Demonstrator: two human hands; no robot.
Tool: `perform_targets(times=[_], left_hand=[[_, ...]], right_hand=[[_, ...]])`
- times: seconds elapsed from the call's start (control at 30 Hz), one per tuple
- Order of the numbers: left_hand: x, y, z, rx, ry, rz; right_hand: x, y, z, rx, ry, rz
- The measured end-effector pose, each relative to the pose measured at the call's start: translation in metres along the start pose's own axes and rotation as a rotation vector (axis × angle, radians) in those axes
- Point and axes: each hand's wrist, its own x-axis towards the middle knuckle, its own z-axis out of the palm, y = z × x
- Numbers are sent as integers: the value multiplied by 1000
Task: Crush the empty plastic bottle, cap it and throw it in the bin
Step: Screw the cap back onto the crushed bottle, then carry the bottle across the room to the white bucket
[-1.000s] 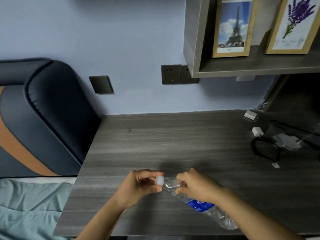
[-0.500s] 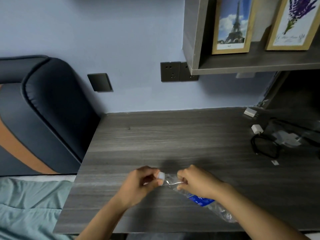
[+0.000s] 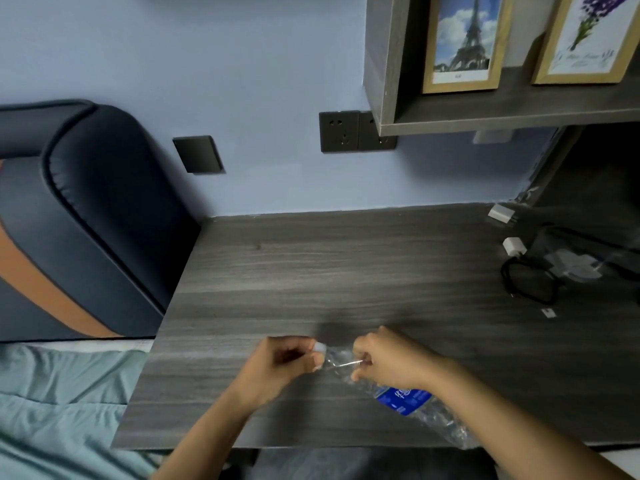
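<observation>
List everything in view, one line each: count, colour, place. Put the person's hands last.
plastic bottle: one, clear with blue label, crushed, lying over the desk's near edge
bottle cap: one, white, at the bottle's neck
desk: one, grey wood grain, centre
wall sockets: two, dark grey, on the wall
wall switch: one, dark grey, left of the sockets
shelf: one, grey, upper right
framed pictures: two, wooden frames, on the shelf
chargers: two, white, right of desk
cable: one, black, coiled, right of desk
headboard: one, dark blue with orange band, left
bedding: pale green, lower left
left hand: pinching the cap
right hand: gripping the bottle's neck
</observation>
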Motion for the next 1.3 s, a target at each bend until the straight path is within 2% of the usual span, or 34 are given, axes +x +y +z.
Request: perform_targets(times=[0.17, 0.23, 0.43, 0.63, 0.8, 0.87, 0.93, 1.03, 1.13, 1.3], left_hand=[[-2, -6, 3, -202, 160, -162], [-5, -9, 5, -271, 178, -222], [-11, -13, 28, -278, 199, -230], [-17, -22, 38, -261, 72, -211], [-22, -51, 52, -279, 18, -276], [-28, -68, 58, -213, -55, -295], [-37, -89, 61, -39, -169, -282], [-49, -118, 64, 317, -375, -139], [-57, -140, 65, 516, -501, -59], [-66, -174, 60, 751, -678, -97]], right_hand=[[-20, 17, 1, 281, -37, 119], [-32, 29, 4, 284, -50, 165], [-60, 37, 26, 379, -54, 181], [-91, 39, 38, 389, 13, 255], [-126, 36, 61, 344, 113, 424], [-142, 30, 77, 375, 167, 486], [-159, 19, 95, 408, 190, 566], [-186, 1, 127, 472, 227, 719], [-213, -13, 165, 519, 273, 876], [-257, -33, 230, 671, 241, 1110]])
